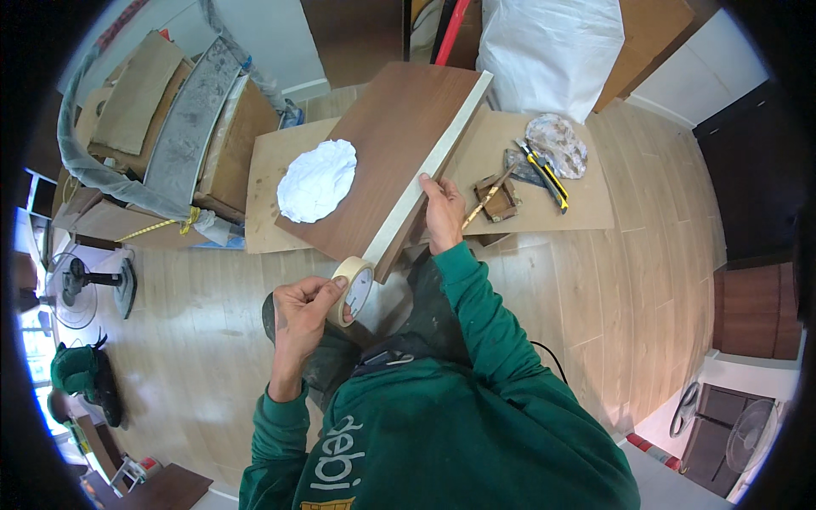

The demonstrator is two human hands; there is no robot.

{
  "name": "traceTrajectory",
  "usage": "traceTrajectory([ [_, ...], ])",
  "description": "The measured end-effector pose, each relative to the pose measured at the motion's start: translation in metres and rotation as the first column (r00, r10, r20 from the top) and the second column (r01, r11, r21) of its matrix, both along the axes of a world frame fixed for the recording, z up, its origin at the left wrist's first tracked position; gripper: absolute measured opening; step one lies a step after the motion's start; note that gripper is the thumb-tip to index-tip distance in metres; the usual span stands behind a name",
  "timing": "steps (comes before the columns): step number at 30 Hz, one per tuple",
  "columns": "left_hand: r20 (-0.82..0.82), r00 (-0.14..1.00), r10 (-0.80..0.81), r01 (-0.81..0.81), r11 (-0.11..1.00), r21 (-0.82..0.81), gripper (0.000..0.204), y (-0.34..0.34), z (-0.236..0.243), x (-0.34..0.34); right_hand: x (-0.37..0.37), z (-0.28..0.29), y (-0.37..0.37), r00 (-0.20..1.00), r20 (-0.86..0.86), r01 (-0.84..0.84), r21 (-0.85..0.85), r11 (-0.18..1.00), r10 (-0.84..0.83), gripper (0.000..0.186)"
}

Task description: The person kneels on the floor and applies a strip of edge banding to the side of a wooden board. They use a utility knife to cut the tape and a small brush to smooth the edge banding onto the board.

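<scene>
A brown wooden board (pixel 387 127) lies slanting in front of me, with a pale strip of masking tape (pixel 399 217) running along its right-hand edge. My left hand (pixel 302 313) grips the masking tape roll (pixel 348 272) at the board's near corner, and the strip leads up from the roll. Farther up that edge, my right hand (pixel 444 208) has its thumb on the strip. Its fingers curl round the board's side, partly hidden. On the board's left part rests a crumpled white sheet or cloth (pixel 316 181).
Cardboard (pixel 586 204) lies beneath the board. To its right sit a small wooden box (pixel 500 206) with a spotted stick, a yellow-black utility knife (pixel 544 177) and a crumpled plastic bundle (pixel 558 146). A large white sack (pixel 551 55) stands behind; stacked cardboard (pixel 136 110) is at left.
</scene>
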State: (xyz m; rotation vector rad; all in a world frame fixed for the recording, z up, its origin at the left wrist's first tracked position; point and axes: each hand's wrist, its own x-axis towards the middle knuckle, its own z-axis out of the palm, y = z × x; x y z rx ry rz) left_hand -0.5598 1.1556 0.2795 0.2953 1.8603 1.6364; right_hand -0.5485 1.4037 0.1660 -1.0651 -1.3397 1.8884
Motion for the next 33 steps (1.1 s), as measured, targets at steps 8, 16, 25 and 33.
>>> traceTrajectory([
  [8, -0.041, 0.999, -0.017, 0.016, 1.000, -0.012, 0.025, 0.003, 0.002, -0.002, -0.003, 0.005, 0.003, 0.998, -0.066, -0.006, -0.016, 1.000, 0.005, 0.052],
  [16, -0.041, 0.999, -0.012, 0.011, 1.000, -0.011, 0.024, 0.005, 0.000, 0.001, -0.002, 0.006, 0.001, 0.998, -0.063, 0.021, -0.022, 1.000, -0.023, 0.043],
  [25, -0.061, 0.998, -0.025, 0.023, 0.999, -0.027, 0.024, 0.004, 0.000, 0.001, -0.002, 0.001, 0.005, 0.998, -0.066, -0.013, -0.001, 1.000, 0.013, 0.055],
  [33, -0.058, 0.998, -0.030, 0.026, 0.998, -0.065, 0.026, 0.004, -0.001, 0.000, -0.009, -0.019, 0.020, 0.999, 0.015, 0.042, 0.139, 0.989, -0.044, 0.040],
])
